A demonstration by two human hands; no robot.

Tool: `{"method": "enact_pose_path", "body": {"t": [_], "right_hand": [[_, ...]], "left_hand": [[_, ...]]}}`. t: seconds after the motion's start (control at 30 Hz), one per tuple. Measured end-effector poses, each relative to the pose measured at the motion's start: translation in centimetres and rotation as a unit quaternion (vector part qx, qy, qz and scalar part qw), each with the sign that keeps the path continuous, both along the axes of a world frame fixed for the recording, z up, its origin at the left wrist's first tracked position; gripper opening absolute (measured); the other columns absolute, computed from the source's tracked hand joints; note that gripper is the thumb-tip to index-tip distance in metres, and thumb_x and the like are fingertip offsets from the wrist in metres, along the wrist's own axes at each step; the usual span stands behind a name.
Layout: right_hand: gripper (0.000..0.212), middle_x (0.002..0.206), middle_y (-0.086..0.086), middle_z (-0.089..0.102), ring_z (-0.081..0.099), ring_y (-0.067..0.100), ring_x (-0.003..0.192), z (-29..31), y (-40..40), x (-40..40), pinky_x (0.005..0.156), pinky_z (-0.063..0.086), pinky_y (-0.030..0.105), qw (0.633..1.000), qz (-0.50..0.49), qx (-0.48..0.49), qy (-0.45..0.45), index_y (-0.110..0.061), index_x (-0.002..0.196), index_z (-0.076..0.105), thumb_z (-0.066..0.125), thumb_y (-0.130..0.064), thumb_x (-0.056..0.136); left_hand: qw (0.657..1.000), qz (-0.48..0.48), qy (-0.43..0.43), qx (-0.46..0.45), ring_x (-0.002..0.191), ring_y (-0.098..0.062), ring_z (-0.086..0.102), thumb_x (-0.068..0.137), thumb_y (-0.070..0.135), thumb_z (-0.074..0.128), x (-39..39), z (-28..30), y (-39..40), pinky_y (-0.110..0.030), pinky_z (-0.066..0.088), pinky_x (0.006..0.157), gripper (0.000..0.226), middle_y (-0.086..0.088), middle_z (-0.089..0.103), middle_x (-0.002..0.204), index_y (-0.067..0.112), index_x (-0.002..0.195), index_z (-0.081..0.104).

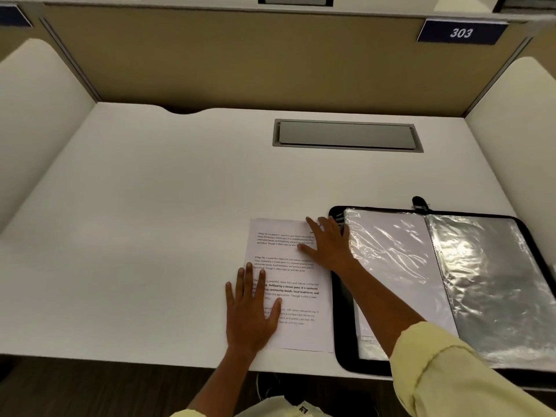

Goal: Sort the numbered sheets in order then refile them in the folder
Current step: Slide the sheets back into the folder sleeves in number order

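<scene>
Head cam: printed sheets (296, 284) lie flat on white desk (150, 221), near edge, just left of open folder (445, 284). Left hand (251, 311) & right hand (329, 243) press on them, fingers straight, spread apart.

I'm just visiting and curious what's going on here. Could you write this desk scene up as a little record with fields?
place: white desk in a study booth
sign: 303
printed sheet: lies flat beside the folder
folder: black, open, clear sleeves showing
left hand: flat on the sheet's lower left edge
right hand: flat on the sheet's upper right corner
sheet number: too small to read
</scene>
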State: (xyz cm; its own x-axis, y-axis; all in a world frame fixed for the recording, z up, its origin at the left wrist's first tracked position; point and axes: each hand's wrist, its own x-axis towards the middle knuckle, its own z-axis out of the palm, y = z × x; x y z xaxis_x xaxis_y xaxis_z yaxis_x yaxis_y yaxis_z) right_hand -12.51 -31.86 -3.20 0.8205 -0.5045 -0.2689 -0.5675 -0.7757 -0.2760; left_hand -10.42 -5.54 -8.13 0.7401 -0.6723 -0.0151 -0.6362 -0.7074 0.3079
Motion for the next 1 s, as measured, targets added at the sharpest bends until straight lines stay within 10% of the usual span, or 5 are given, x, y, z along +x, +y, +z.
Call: {"method": "enact_pose_path", "body": {"t": [0.27, 0.47, 0.67, 1.0], "right_hand": [[0.069, 0.105, -0.002, 0.060, 0.056, 0.020, 0.104, 1.1, -0.1, 1.5, 0.110, 0.033, 0.049, 0.983, -0.032, 0.028, -0.180, -0.027, 0.145, 0.042, 0.071, -0.047, 0.085], [0.059, 0.094, -0.002, 0.062, 0.063, 0.020, 0.081, 3.0, 1.3, 0.8, 0.074, 0.058, 0.033, 0.952, -0.097, 0.182, -0.225, -0.021, 0.137, 0.052, 0.077, -0.013, 0.083], [0.003, 0.077, -0.008, 0.067, 0.065, 0.013, 0.070, 4.6, 2.9, -0.2, 0.066, 0.055, 0.035, 0.910, -0.165, 0.241, -0.293, -0.020, 0.091, 0.069, 0.072, -0.019, 0.090], [0.021, 0.069, 0.011, 0.063, 0.048, 0.010, 0.064, 6.2, 3.1, -3.1, 0.062, 0.040, 0.028, 0.841, -0.275, 0.291, -0.364, -0.009, 0.077, 0.070, 0.074, -0.026, 0.088]], "left_hand": [[1.000, 0.002, -0.003, -0.010, 0.152, -0.025, 0.002, 0.093, 0.062, 0.039, 0.1, -0.3, 0.2, -0.056, 0.013, 0.120, 0.079, -0.006, 0.002, 0.165, 0.021, 0.156, 0.014], [1.000, 0.000, -0.004, -0.024, 0.151, -0.025, 0.003, 0.093, 0.062, 0.038, 0.2, -0.5, 0.1, -0.056, 0.013, 0.120, 0.079, -0.006, 0.003, 0.165, 0.021, 0.156, 0.016], [0.998, 0.007, 0.024, -0.060, 0.151, -0.021, 0.005, 0.092, 0.060, 0.040, 0.4, -0.2, 0.2, -0.052, 0.010, 0.121, 0.078, -0.006, 0.008, 0.164, 0.019, 0.155, 0.020], [0.922, 0.180, 0.205, -0.275, 0.123, -0.024, 0.050, 0.090, 0.053, 0.054, 3.0, 3.9, -3.1, -0.045, 0.041, 0.107, 0.073, -0.006, 0.050, 0.142, 0.023, 0.151, 0.027]]}}
